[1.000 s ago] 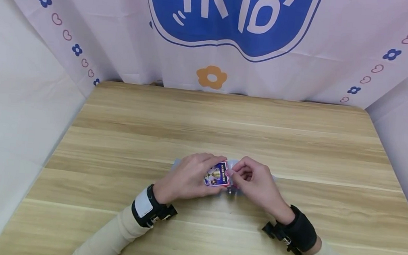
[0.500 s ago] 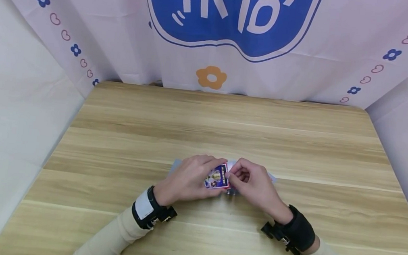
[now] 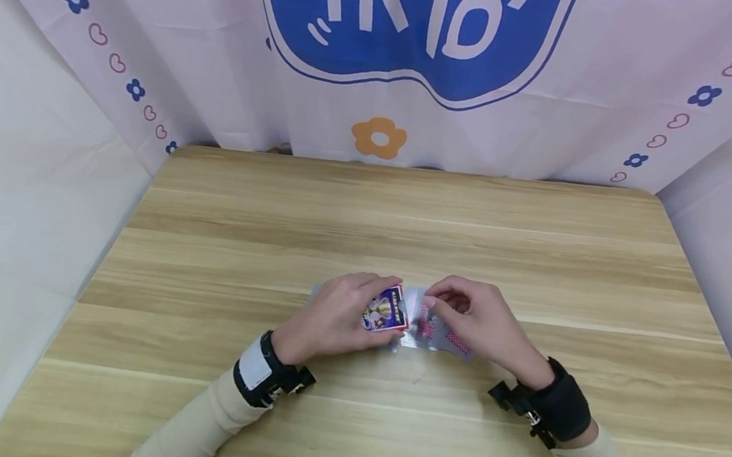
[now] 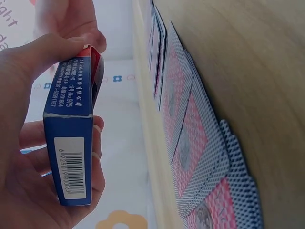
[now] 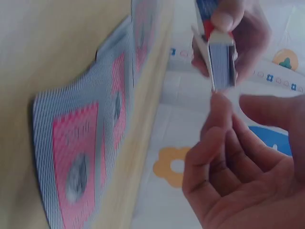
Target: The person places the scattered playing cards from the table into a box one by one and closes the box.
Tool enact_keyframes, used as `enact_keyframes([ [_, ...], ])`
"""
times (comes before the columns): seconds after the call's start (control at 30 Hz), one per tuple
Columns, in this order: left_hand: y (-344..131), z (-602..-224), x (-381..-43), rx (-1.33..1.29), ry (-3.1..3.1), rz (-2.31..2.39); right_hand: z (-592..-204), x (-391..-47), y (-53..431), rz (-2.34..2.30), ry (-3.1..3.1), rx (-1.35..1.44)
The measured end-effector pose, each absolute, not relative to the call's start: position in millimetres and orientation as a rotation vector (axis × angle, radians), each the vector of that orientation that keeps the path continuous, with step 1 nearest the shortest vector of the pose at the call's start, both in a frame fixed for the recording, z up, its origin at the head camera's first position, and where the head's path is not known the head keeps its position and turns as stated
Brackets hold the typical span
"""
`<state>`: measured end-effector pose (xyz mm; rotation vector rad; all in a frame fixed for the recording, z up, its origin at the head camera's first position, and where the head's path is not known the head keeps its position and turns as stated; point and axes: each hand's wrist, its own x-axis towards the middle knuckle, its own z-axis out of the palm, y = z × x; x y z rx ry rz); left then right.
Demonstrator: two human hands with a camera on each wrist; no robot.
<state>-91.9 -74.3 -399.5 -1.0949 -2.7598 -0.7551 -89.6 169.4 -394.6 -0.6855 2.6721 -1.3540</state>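
My left hand (image 3: 340, 315) grips a small blue and red playing card box (image 3: 386, 310), thumb on one edge and fingers round the other. In the left wrist view a barcode label (image 4: 70, 167) shows on one end of it. The far end is uncovered in the right wrist view, with a pack of cards (image 5: 222, 66) inside and a flap (image 5: 203, 53) standing off. My right hand (image 3: 485, 319) is just right of that end, fingers bent loosely, thumb apart from the index finger and nothing between them. Below both hands, pink-backed playing cards (image 5: 76, 162) lie overlapping in a row.
The cards rest on a wood-grain table (image 3: 349, 416). A white printed curtain (image 3: 235, 86) with a blue emblem hangs along its back edge, and plain white cloth (image 3: 33, 228) hangs at the left side.
My right hand has drawn away from the box to the right, uncovering more of the cards on the table. The left hand keeps its grip on the box, almost in place.
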Motion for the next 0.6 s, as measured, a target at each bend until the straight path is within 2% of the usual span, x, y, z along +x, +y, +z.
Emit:
enact_keyframes([
  [0.17, -77, -401, -91, -1.067, -2.793, -0.731, -398, -97, 185, -1.097, 2.835, -0.723],
  [0.6, -85, -396, -95, -1.032, -2.798, -0.723, -406, -92, 219, -0.660, 2.830, -0.443],
])
